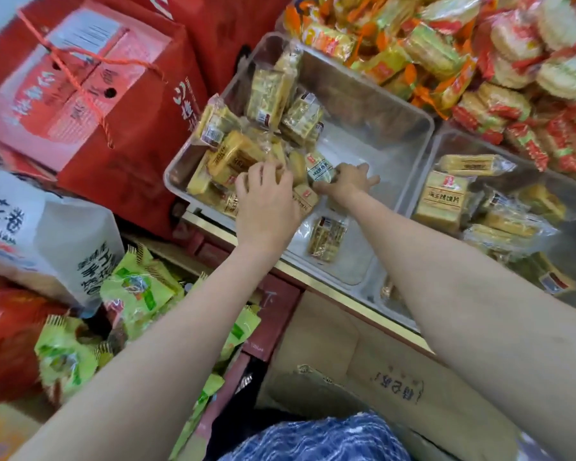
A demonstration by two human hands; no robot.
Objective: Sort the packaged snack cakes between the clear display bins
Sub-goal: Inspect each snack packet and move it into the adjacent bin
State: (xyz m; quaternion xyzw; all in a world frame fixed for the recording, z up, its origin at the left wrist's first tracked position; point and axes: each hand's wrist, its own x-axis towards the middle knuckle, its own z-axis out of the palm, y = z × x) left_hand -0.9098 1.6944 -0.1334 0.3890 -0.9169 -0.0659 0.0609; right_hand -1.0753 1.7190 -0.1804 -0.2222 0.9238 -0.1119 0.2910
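Landmark: the clear bin (409, 124) at centre, tilted on a gold-edged counter (353, 302)

Red gift boxes (90, 104) with cord handles stand left of the clear bin, the largest things in view. Behind and right of the bin lies a heap of rice crackers (499, 58) in red, orange and green wrappers. A brown carton (373, 371) with handwriting sits below the bin, under the counter edge. A white bag (47, 227) with dark lettering lies left of and below the bin; green snack packets (137, 291) spill beside it.

A second clear bin (446, 141) touches the landmark bin's right wall; it holds yellow packaged cakes, one with a printed label facing up (443, 201).

Snack cakes (246, 141) in clear wrap are piled in the left half of the landmark bin; its right half shows bare floor. One cake (326, 234) lies apart at the bin's near edge.

Left hand (266, 197): over the near-left part of the pile, fingers curled down around yellow cakes, holding them.

Right hand (346, 181): just right of the left hand, inside the bin, fingers and thumb pinching a white-labelled cake (320, 169)
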